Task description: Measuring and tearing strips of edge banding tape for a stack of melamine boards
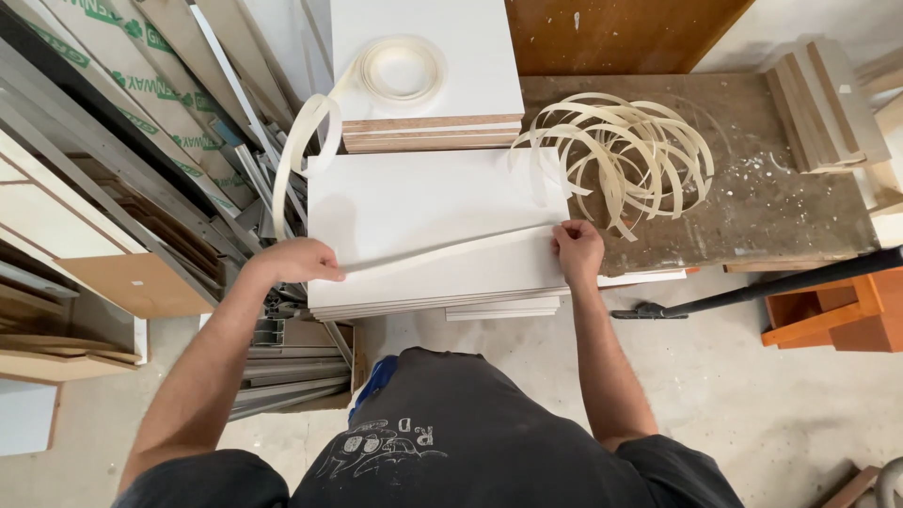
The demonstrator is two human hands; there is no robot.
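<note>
- Left hand [299, 261] pinches one end of a white edge-banding strip [442, 249]; right hand [578, 250] pins the other end, fingers closed on it.
- The strip lies stretched across the top white panel [423, 202] of the stack.
- Risk: uneven pull could kink or snap it.
- The loose coil of offcuts [621, 160], just beside the right hand, could snag.

Left hand [299, 260] and right hand [577, 248] stretch white edge strip [442, 249] across top white panel [423, 202]; loose strip tangle [616, 155] beside.
</note>
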